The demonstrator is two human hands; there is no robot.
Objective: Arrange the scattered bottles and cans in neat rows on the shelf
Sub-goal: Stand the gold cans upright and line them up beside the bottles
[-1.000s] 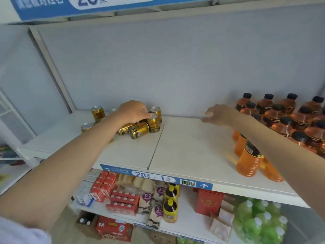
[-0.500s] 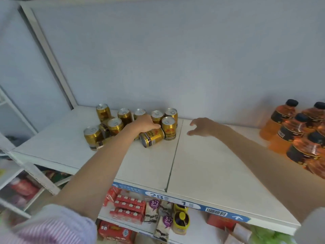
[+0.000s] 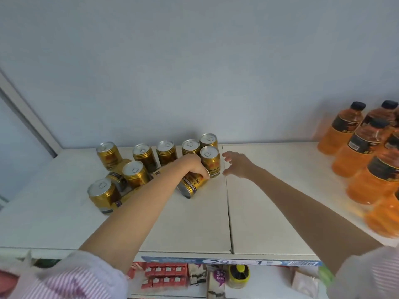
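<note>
Several gold cans stand in a loose cluster at the back left of the white shelf point(image 3: 194, 223). One gold can point(image 3: 191, 186) lies on its side at the cluster's front, and my left hand point(image 3: 191, 166) is closed over it. An upright gold can point(image 3: 210, 160) stands just right of that hand. My right hand point(image 3: 236, 165) hovers beside this upright can, fingers spread, holding nothing. Other cans lie tipped among the standing ones near a front-left can point(image 3: 101, 196). Orange bottles with black caps point(image 3: 358, 147) crowd the shelf's right end.
A seam point(image 3: 228, 212) splits the shelf board down the middle. The grey back wall point(image 3: 194, 72) rises right behind the cans. Below the price strip point(image 3: 231, 261), a lower shelf holds red cartons point(image 3: 165, 275), snack packs and a yellow bottle point(image 3: 238, 276).
The camera has tilted down and closer to the shelf. My left hand stays on the lying can; my right hand has moved closer to the upright can and spread its fingers.
</note>
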